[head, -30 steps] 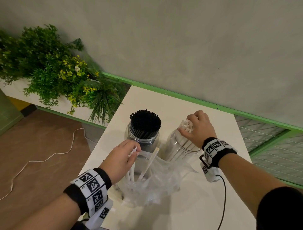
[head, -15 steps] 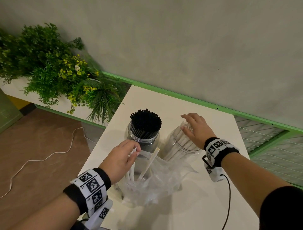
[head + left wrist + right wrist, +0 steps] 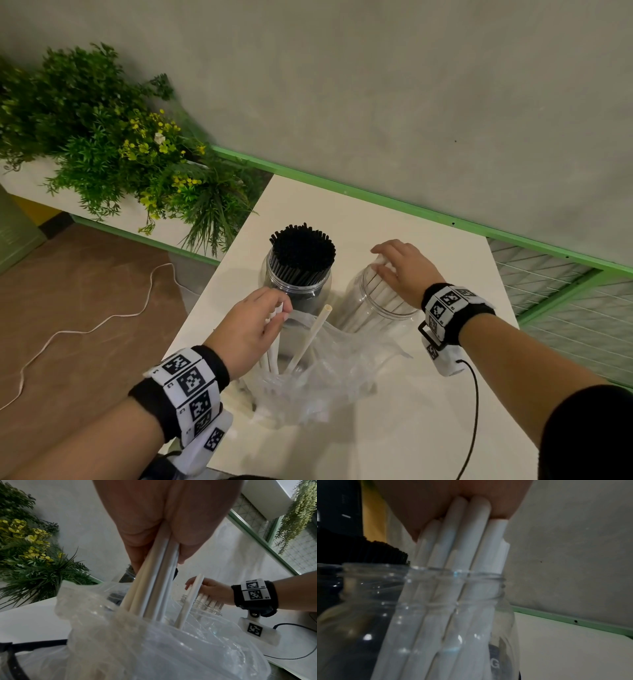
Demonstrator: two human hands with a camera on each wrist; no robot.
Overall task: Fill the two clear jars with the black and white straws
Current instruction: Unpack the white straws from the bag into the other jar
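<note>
Two clear jars stand on the white table (image 3: pixel 428 428). The left jar (image 3: pixel 296 291) is packed with black straws (image 3: pixel 303 251). The right jar (image 3: pixel 373 308) holds white straws (image 3: pixel 453 563) leaning to one side. My right hand (image 3: pixel 385 263) lies on their tops with straight fingers, the palm pressing them down. My left hand (image 3: pixel 279 311) pinches a small bunch of white straws (image 3: pixel 154 582) that stand in a crumpled clear plastic bag (image 3: pixel 335 373). One more white straw (image 3: pixel 313 337) leans loose in the bag.
A planter of green plants with yellow flowers (image 3: pixel 113 154) sits left of the table. A grey wall with a green rail (image 3: pixel 411 209) runs behind it. A black cable (image 3: pixel 474 411) trails from my right wrist across the table. A white cord (image 3: pixel 85 332) lies on the brown floor.
My right hand has let go of the white straws in the right jar and opened flat over their tops. My left hand has stayed on the bunch in the bag.
</note>
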